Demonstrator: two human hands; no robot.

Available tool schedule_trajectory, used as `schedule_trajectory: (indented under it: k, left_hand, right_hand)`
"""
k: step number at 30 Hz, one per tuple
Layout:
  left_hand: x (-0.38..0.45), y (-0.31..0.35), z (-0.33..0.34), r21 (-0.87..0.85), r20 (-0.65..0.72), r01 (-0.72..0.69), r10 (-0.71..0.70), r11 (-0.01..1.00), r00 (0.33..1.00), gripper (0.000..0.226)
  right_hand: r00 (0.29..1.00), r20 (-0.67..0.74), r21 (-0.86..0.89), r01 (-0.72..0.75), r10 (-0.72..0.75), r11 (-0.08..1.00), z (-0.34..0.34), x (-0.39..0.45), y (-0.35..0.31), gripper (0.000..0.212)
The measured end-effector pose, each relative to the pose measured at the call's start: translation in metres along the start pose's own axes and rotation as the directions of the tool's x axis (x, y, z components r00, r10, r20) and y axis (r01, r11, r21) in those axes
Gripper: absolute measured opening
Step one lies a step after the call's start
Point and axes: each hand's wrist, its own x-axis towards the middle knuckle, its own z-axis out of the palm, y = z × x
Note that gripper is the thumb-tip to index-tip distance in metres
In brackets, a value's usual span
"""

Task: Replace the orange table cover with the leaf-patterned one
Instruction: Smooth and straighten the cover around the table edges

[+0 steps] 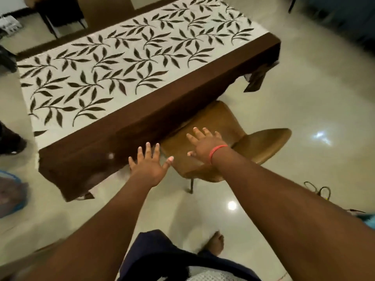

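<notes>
head view, looking down along both arms. the leaf-patterned cover lies spread flat over the whole top of the bench, its pale panel of dark leaf sprays centred on the top and its plain brown border hanging down the near long side and the right end, so that the pattern shows on the flat surface and the border serves as a skirt. the skirt is not level: it hangs to a loose point at the near left corner and another below the far right corner, which suggests the corners have yet to be dressed. no orange cover is in view. a tan padded chair stands just beside the near edge, its seat partly tucked under the hanging border and its back turned toward the viewer. the left hand is stretched out with fingers straight and spread, gripping nothing, in front of the lower edge of the skirt; whether it touches the cloth cannot be told. the right hand, with a red band at the wrist, is likewise splayed and empty, over the chair seat. judgement: the replacement is essentially made, and the open hands are placed as for smoothing the skirt or releasing it. a bare foot stands on the glossy floor.
</notes>
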Motion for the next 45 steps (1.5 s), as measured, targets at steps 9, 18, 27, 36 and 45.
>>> schedule_trajectory:
  k: [9, 18, 27, 36, 45]
  left_hand:
    - [0.072, 0.096, -0.016, -0.025, -0.002, 0.063, -0.063, 0.998, 0.998, 0.096]
    - [0.155, 0.225, -0.04, -0.095, 0.006, 0.008, -0.008, 0.995, 1.0, 0.091]
    - [0.232, 0.304, -0.042, -0.122, 0.013, 0.277, -0.277, 0.953, 0.961, 0.093]
    - [0.265, 0.413, -0.05, -0.186, 0.005, 0.346, -0.351, 0.92, 0.936, 0.098]
    - [0.339, 0.491, -0.077, -0.104, -0.017, 0.261, -0.264, 0.96, 0.964, 0.096]
  right_hand:
    - [0.999, -0.035, 0.042, -0.012, 0.014, 0.999, -0.035, 0.032, 0.132, 0.072]
    - [0.998, 0.014, 0.037, -0.059, 0.059, 0.998, -0.066, 0.072, 0.268, 0.073]
    - [0.99, 0.051, -0.052, 0.133, -0.13, 0.99, -0.089, 0.165, 0.398, 0.072]
    - [0.968, 0.187, -0.033, 0.179, -0.17, 0.983, -0.12, 0.219, 0.528, 0.073]
    - [0.987, 0.133, 0.074, 0.08, -0.09, 0.994, -0.116, 0.258, 0.62, 0.075]
